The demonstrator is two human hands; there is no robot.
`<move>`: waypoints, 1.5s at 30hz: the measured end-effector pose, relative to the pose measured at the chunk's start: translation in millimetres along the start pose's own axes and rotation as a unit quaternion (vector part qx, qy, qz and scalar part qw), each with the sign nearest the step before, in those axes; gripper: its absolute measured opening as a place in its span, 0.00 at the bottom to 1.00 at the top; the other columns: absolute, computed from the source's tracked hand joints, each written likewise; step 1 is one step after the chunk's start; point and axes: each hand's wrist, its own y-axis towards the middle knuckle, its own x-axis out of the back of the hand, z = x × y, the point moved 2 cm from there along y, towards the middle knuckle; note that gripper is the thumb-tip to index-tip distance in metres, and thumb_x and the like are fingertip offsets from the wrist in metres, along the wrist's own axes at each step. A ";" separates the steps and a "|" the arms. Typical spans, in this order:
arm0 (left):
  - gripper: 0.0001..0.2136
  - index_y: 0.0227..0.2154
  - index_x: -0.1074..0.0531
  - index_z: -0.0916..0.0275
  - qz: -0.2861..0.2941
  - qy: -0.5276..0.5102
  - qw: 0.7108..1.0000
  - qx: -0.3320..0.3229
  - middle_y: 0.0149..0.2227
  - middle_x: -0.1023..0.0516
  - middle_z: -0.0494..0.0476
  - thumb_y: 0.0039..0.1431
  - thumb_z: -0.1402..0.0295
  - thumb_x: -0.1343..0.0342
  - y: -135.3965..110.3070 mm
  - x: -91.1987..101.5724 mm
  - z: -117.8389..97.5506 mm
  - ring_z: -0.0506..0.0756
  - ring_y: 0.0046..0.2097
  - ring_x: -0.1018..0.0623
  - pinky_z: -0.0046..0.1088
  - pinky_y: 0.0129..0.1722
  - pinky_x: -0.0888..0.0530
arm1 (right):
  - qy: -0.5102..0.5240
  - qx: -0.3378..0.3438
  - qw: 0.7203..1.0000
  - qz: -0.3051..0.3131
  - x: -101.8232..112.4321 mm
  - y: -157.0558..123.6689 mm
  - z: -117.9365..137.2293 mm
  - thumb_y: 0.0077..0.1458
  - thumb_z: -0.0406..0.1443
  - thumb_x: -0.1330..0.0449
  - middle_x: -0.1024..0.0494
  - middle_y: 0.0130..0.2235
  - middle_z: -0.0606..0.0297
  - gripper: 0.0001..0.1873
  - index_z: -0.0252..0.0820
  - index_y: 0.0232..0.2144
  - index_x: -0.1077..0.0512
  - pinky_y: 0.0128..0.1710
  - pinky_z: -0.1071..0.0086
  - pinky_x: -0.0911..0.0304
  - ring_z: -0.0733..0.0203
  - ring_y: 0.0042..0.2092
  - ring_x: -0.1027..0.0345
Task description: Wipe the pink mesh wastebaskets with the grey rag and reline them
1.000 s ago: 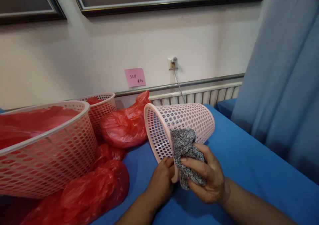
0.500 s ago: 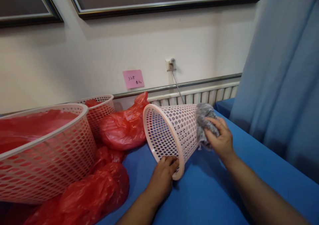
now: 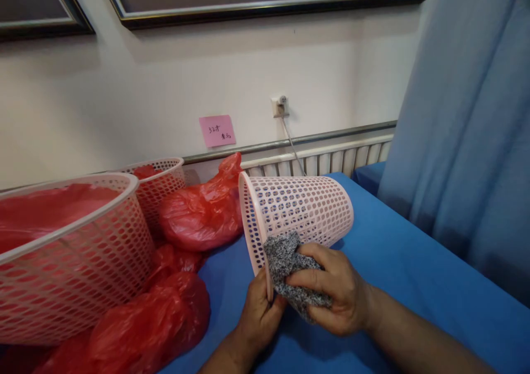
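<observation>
Evidently the pale pink basket [image 3: 308, 200], lying on its side on the blue cover [image 3: 397, 263] beside a red plastic bag [image 3: 202, 214], should be light and fairly stiff, with some give in the perforated wall (thin plastic, by the look of it). Its thicker rim seems the best place to take hold, and there the left hand [image 3: 257, 310] pinches it at the low edge. The right hand [image 3: 337, 291] has its fingers curled around a soft grey cloth [image 3: 284, 255], pressed near the rim; half a second ago that cloth was towards the base, and the mouth faced the camera more.
</observation>
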 end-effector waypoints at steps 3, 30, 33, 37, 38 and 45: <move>0.22 0.55 0.25 0.61 0.002 -0.037 0.999 0.038 0.52 0.20 0.64 0.70 0.53 0.51 0.6 -1.7 5.4 0.63 0.52 0.20 0.45 0.56 0.24 | -0.079 -0.044 0.995 -0.046 5.7 -7.1 -20.8 0.51 0.31 0.42 0.29 0.54 0.53 0.22 0.43 0.50 0.26 0.47 0.60 0.27 0.53 0.50 0.27; 0.15 0.43 0.22 0.58 0.095 0.199 0.974 -0.043 0.39 0.21 0.60 0.70 0.66 0.55 9.9 -8.2 24.7 0.60 0.46 0.25 0.44 0.55 0.29 | -0.172 -0.124 0.962 -0.173 5.7 -27.0 -51.1 0.53 0.32 0.41 0.28 0.57 0.54 0.22 0.46 0.52 0.25 0.54 0.55 0.29 0.49 0.56 0.28; 0.14 0.43 0.22 0.58 0.101 0.212 0.971 -0.035 0.40 0.20 0.59 0.69 0.67 0.54 10.0 -8.3 30.7 0.60 0.49 0.25 0.44 0.57 0.30 | -0.185 -0.329 0.883 -0.279 34.7 -41.8 -107.7 0.52 0.37 0.41 0.22 0.50 0.56 0.19 0.44 0.47 0.22 0.58 0.51 0.33 0.48 0.52 0.27; 0.14 0.45 0.21 0.56 0.134 0.230 0.963 -0.043 0.46 0.18 0.59 0.67 0.70 0.51 9.1 -10.8 41.1 0.60 0.49 0.24 0.49 0.59 0.34 | -0.149 -0.467 0.790 -0.369 58.7 -53.2 -136.3 0.48 0.43 0.39 0.20 0.43 0.56 0.23 0.39 0.46 0.22 0.57 0.47 0.34 0.47 0.48 0.26; 0.15 0.47 0.21 0.55 0.143 0.235 0.961 -0.039 0.48 0.18 0.60 0.66 0.72 0.50 9.4 -11.5 42.5 0.61 0.50 0.24 0.51 0.60 0.35 | -0.155 -0.445 0.800 -0.371 58.4 -50.5 -129.5 0.49 0.42 0.39 0.20 0.44 0.56 0.23 0.40 0.47 0.22 0.57 0.47 0.34 0.47 0.48 0.26; 0.20 0.53 0.24 0.54 0.147 0.207 0.967 0.003 0.52 0.20 0.61 0.58 0.72 0.42 10.3 -12.9 22.9 0.65 0.54 0.24 0.58 0.63 0.38 | -0.169 -0.029 0.979 -0.109 14.8 -12.5 -18.3 0.53 0.32 0.39 0.33 0.58 0.54 0.24 0.46 0.54 0.26 0.51 0.57 0.28 0.49 0.55 0.30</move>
